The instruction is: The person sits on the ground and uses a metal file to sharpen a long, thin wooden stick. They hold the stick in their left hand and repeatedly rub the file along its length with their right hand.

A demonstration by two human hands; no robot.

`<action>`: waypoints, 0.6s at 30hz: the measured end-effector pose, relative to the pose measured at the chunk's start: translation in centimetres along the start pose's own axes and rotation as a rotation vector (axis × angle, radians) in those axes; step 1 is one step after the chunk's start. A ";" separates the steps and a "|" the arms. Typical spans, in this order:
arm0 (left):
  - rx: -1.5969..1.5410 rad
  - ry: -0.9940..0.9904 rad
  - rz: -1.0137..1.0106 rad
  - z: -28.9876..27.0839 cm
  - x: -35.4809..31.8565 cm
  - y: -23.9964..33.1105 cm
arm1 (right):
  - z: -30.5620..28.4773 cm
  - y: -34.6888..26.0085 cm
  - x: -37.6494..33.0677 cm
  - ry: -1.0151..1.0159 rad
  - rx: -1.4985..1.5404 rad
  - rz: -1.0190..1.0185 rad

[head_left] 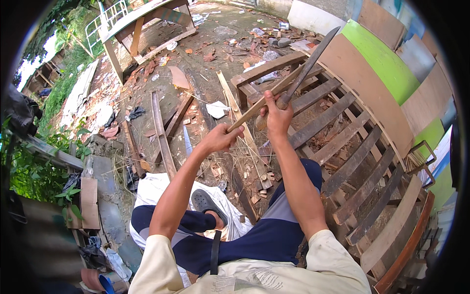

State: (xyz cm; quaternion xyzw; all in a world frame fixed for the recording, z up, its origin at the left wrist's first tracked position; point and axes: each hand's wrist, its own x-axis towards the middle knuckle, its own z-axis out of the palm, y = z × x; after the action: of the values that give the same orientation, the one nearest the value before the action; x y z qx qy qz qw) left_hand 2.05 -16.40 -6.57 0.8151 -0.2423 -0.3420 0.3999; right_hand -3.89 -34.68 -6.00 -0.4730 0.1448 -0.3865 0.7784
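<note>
The stick (pixel 267 98) is a long pale strip of wood, held slanted in front of the person, above the dirt ground (pixel 205 73). The left hand (pixel 223 137) is closed tight around its lower end. The right hand (pixel 276 115) is closed around the handle of a long blade (pixel 311 61), which crosses the stick near its middle and points up and to the right. Pale chips (pixel 262 183) lie on the ground under the hands, so I judge some shaving is done. The stick looks rough, so more work seems left. A wooden slat frame (pixel 352 161) lies to the right.
</note>
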 end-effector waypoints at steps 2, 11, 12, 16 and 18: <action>0.134 0.272 0.181 -2.1 1.0 -0.2 | -0.8 -0.7 0.8 0.044 0.000 0.050; -0.067 1.051 0.428 -18.6 -9.9 10.4 | -5.1 -2.0 2.3 0.017 -0.044 0.264; -0.117 1.123 0.474 -18.7 -11.5 11.5 | -5.1 -1.8 2.2 0.002 -0.062 0.272; -0.367 1.222 0.763 -20.3 -16.0 13.4 | -4.5 -1.7 1.4 -0.076 -0.174 0.305; -0.494 1.241 0.850 -18.8 -17.1 13.2 | -4.2 -1.8 0.9 -0.095 -0.208 0.316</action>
State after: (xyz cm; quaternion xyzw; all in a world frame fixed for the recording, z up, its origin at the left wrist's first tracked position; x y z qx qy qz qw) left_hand 3.47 -3.24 18.82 0.5822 -0.1828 0.3131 0.7277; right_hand -6.62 -38.37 -6.46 -0.5399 0.2195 -0.2198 0.7824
